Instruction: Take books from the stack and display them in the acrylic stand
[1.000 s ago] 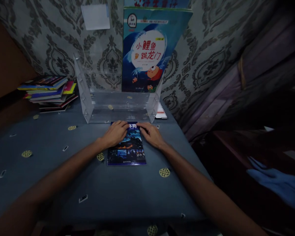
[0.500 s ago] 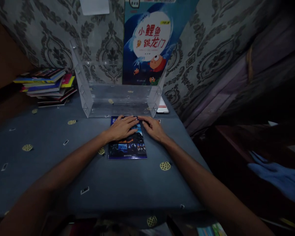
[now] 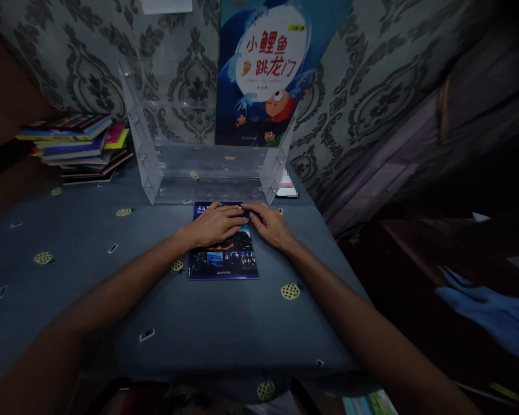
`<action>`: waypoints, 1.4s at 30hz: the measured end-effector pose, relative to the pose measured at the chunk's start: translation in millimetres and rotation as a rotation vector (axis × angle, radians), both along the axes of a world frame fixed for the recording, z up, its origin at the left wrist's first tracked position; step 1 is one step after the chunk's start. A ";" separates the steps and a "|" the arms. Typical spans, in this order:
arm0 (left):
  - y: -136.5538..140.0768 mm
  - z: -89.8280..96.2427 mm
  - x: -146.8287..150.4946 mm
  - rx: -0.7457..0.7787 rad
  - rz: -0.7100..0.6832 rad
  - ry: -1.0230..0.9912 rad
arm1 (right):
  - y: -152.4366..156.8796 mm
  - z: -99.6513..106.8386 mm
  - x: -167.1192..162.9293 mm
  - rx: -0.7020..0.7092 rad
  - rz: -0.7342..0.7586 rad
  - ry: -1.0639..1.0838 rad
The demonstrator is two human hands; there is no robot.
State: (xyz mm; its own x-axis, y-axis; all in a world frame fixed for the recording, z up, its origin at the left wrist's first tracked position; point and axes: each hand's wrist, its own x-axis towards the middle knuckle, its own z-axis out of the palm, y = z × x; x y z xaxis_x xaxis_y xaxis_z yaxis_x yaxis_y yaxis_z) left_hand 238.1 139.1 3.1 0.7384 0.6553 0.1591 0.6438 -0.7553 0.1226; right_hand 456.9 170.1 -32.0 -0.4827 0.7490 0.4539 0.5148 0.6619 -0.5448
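Observation:
A dark blue book [image 3: 223, 266] with photos on its cover lies flat on the table, just in front of a clear acrylic rack. Across its upper part rests my left hand [image 3: 216, 223], palm down with the fingers stretched to the right. My right hand [image 3: 269, 226] is at the book's upper right edge, its fingers bent and the index fingertip at the top corner. Whether the right fingers pinch the edge cannot be made out. A blue picture book [image 3: 259, 124] with a cartoon fish stands upright in the clear rack [image 3: 216, 193].
At the far left is a stack of books [image 3: 80, 147]. A white, partly blurred item [image 3: 288, 187] lies right of the rack. The patterned tablecloth [image 3: 190, 323] covers the table, whose right edge slopes down beside a curtain [image 3: 372, 167]. A blue cloth [image 3: 488, 317] is at the right.
The view has shifted slightly, moving the rack and books a little up in the picture. My left fingers have shifted slightly on the cover; the right hand stays at the corner.

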 end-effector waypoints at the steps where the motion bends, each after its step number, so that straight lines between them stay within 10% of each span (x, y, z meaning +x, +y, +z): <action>1: 0.4 0.6 0.1 -0.004 -0.001 -0.003 | 0.1 0.0 -0.1 0.004 0.000 -0.005; 42: -69.9 11.7 4.4 -0.179 -0.304 -0.084 | -3.7 2.7 -3.4 0.025 0.036 -0.055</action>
State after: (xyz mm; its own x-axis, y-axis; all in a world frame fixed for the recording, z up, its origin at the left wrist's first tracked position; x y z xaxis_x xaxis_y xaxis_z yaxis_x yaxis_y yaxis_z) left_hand 242.6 69.2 14.8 0.8930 0.4307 0.1303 0.3751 -0.8725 0.3132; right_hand 453.5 166.4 -29.3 -0.5338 0.7193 0.4445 0.5193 0.6938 -0.4990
